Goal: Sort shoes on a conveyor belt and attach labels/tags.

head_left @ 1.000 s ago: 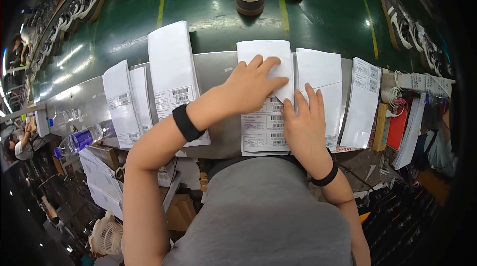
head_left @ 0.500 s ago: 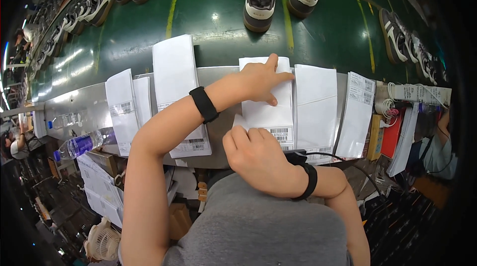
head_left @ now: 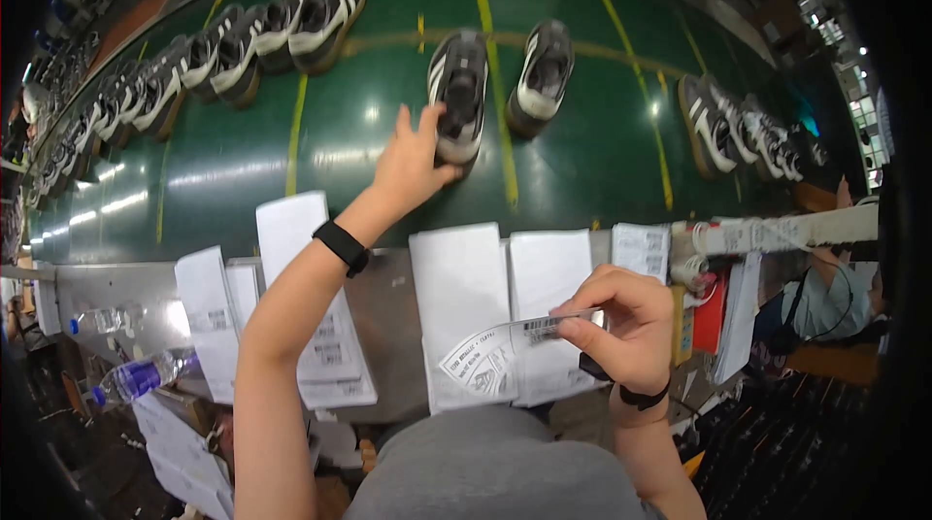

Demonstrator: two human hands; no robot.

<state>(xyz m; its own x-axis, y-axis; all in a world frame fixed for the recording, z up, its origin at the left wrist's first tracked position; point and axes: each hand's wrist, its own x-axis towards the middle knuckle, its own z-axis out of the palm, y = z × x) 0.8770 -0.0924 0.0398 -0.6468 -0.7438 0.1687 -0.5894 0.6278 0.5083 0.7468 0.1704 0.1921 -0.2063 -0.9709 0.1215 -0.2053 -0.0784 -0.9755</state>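
My left hand reaches over the green belt with its fingers spread, at the heel of a dark sneaker with white stripes. Its thumb and a fingertip look to touch the shoe, without closing round it. The matching sneaker stands a little to the right. Between thumb and fingers, my right hand pinches a curling white label sheet printed with a barcode and a shoe drawing. Beneath this sheet lie stacks of white label sheets on the metal ledge.
More sneakers line the green belt at left, and others stand at right. Further paper stacks and plastic bottles lie on the ledge's left. A white rail and red folder are at right.
My left hand has left the white stack and reached forward to the sneaker's heel. My right hand has moved right, lifting a label sheet off the stack. The view has shifted further up the belt.
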